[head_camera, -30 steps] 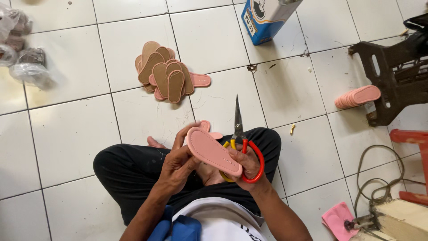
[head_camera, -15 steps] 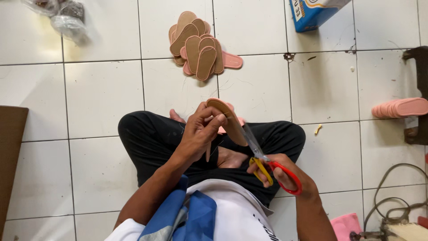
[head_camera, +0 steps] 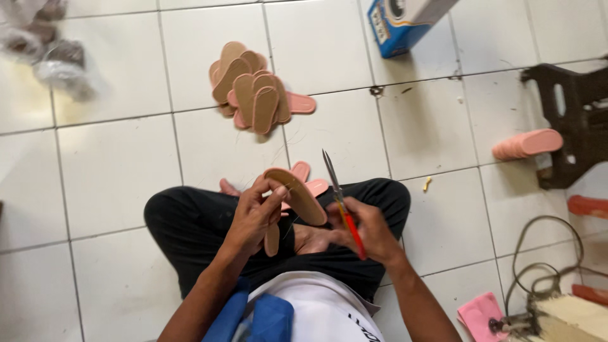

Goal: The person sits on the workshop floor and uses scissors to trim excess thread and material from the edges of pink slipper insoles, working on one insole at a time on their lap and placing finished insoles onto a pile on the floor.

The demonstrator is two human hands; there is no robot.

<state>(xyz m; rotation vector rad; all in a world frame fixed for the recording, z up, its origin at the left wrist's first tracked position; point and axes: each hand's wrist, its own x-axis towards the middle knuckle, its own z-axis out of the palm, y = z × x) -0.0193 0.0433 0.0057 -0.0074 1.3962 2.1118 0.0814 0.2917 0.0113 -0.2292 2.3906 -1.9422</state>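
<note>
Two hands: one insole [head_camera: 296, 193], one pair of scissors [head_camera: 341, 204].

The blue box [head_camera: 405, 22] is cut off at the top edge; the plastic bags [head_camera: 44, 54] are blurred.

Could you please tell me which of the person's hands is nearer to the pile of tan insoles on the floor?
Left. The left hand is below the pile of insoles; the right hand is lower and further right.
</note>
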